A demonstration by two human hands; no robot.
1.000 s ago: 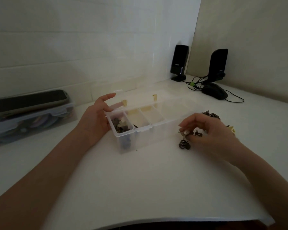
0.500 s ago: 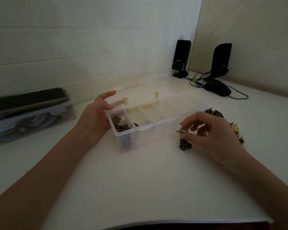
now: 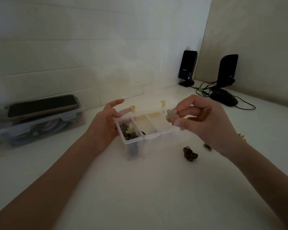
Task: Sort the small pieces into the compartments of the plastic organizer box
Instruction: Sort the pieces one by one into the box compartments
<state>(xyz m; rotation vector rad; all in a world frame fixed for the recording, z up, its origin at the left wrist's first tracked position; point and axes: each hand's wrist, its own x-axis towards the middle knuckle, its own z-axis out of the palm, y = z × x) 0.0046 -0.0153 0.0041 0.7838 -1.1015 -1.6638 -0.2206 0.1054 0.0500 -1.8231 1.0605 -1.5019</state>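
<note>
One pale flower-shaped piece (image 3: pixel 172 115) pinched in the right grip (image 3: pixel 206 123) between thumb and fingertips, raised above the far compartments of the clear organizer box (image 3: pixel 150 136), likely for a look before dropping in. Left grip (image 3: pixel 105 125) loosely spread against the box's left end, thumb up, apparently steadying it. Leftmost compartment (image 3: pixel 129 131) holding dark pieces and a pale one; next ones nearly bare. Dark clump of pieces (image 3: pixel 189 154) waiting on the white worktop (image 3: pixel 140 188) near the right wrist. Beyond, two black speakers (image 3: pixel 187 67), small logo too blurred to read. No other legible writing.
</note>
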